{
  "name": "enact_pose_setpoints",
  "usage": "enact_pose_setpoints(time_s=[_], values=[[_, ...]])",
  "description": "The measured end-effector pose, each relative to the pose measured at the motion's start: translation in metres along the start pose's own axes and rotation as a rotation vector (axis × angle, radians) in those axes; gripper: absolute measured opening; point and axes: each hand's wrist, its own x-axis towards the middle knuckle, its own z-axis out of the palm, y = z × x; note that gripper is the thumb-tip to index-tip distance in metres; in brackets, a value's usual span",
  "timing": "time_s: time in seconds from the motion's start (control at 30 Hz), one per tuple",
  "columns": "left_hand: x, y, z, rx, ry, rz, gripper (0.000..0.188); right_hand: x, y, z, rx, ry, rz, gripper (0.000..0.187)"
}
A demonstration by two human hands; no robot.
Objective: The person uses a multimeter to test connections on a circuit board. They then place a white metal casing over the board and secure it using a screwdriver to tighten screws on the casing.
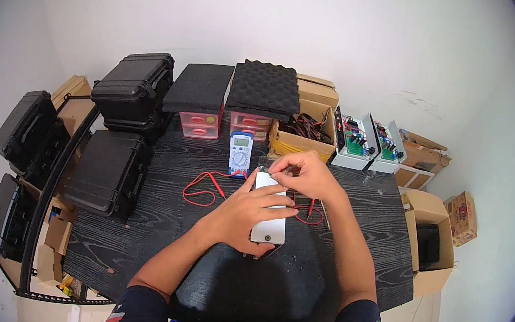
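A narrow white box-shaped case (268, 227) lies on the black wood-grain table in front of me, its long side pointing away. My left hand (240, 216) grips it from the left, fingers laid across its top and thumb by the near end. At the far end, my right hand (303, 174) pinches with thumb and fingertips; whatever is between them is too small to make out. A dark round screw or knob (268, 237) shows near the case's close end. Just beyond stands a blue-and-white multimeter (241, 153), with a red test probe (219, 186) lying beside it.
Black hard cases (108, 170) are stacked at the left. Pink drawer boxes (200, 125) topped with black foam (266, 86) stand at the back. A carton of cables (307, 127) sits beside two open white units with circuit boards (357, 142). Another carton (432, 274) is off the right edge.
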Motion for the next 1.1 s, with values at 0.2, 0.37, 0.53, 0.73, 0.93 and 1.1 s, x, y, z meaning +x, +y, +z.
enact_pose_setpoints(time_s=[0.2,0.37,0.53,0.73,0.93,1.1], values=[[0.001,0.002,0.0,0.005,0.019,-0.001,0.082,0.004,-0.027,-0.011,-0.241,-0.078,-0.069,0.016],[0.002,0.002,-0.002,-0.006,0.043,0.021,0.081,0.008,-0.03,-0.006,-0.366,-0.04,-0.031,0.017],[0.002,0.003,-0.002,-0.01,0.026,0.009,0.082,0.009,-0.041,-0.002,-0.417,-0.033,0.02,0.014],[0.003,0.004,-0.003,0.006,0.033,0.017,0.082,0.007,-0.029,-0.004,-0.357,-0.029,-0.125,0.017],[0.003,0.003,-0.002,-0.012,0.025,0.012,0.084,0.009,-0.033,0.005,-0.531,0.01,-0.032,0.017],[0.003,0.003,-0.003,-0.001,0.038,0.021,0.076,0.008,-0.029,0.002,-0.289,0.024,-0.156,0.021]])
